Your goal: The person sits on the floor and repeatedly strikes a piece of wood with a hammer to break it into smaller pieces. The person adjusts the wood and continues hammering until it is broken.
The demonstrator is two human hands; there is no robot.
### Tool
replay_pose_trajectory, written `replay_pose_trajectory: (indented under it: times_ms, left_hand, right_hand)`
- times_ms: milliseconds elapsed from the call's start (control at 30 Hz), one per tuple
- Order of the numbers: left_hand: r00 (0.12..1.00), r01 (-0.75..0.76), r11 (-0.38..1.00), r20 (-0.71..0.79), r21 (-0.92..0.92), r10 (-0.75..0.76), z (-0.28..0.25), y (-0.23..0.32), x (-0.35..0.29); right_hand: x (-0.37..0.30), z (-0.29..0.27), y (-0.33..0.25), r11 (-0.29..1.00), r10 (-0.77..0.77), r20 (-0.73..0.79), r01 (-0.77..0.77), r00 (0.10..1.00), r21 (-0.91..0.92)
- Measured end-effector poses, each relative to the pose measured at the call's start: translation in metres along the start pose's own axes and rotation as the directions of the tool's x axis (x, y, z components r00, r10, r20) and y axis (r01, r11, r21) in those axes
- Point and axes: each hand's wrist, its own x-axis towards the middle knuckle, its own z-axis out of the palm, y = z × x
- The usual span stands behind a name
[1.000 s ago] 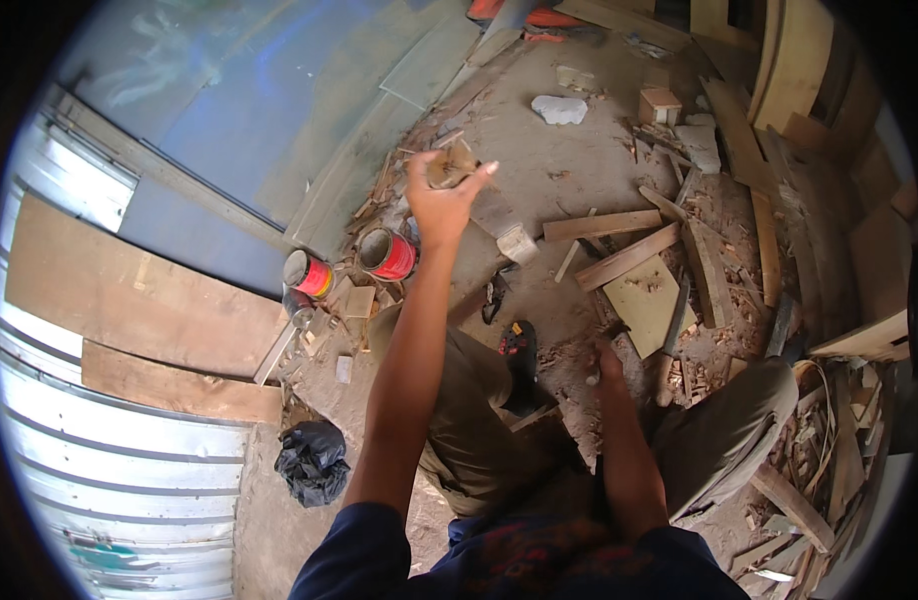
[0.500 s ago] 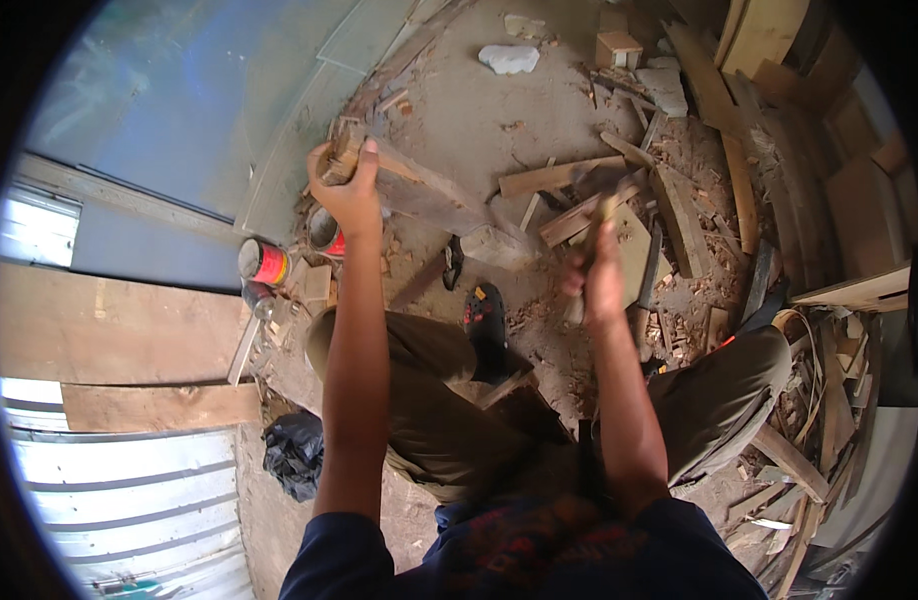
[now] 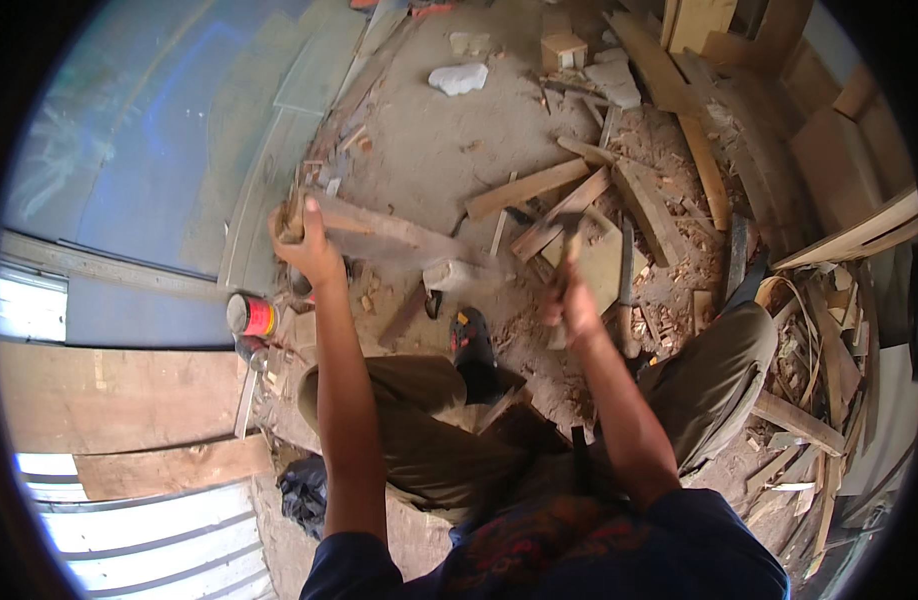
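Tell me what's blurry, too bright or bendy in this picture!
Head view: the right hand and its wooden-handled tool look smeared; head view, lower left: the ridged metal sheet glares almost white; head view, all round: black corners frame a round picture, and straight edges bend near its rim.

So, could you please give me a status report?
Left hand gripping end of long brown wooden beam. Right hand holding dark-headed wooden-handled hammer. Brown wooden planks lie nearby.
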Motion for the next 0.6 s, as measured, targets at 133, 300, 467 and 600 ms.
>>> replay_pose_trajectory:
  times_ms: [133,300,467,600]
  left_hand:
    - [1.0,-0.001,0.996,-0.025,0.085,0.003,0.005,0.005,-0.003]
    - [0.999,0.003,0.992,-0.052,0.127,0.003,0.039,0.012,-0.009]
    - [0.998,0.025,0.999,0.065,-0.028,-0.023,-0.003,-0.009,-0.001]
    - [0.999,0.024,0.995,-0.032,0.093,-0.021,0.007,0.003,-0.005]
  right_hand:
    - [-0.033,0.061,-0.059,0.881,-0.413,-0.12,0.43,0.903,0.198]
    - [-0.021,0.056,0.089,0.996,-0.05,0.081,0.056,0.995,-0.075]
    - [-0.016,0.009,0.09,0.949,0.239,-0.061,-0.246,0.969,-0.196]
    - [-0.001,0.018,0.012,0.986,-0.105,-0.119,0.119,0.987,0.118]
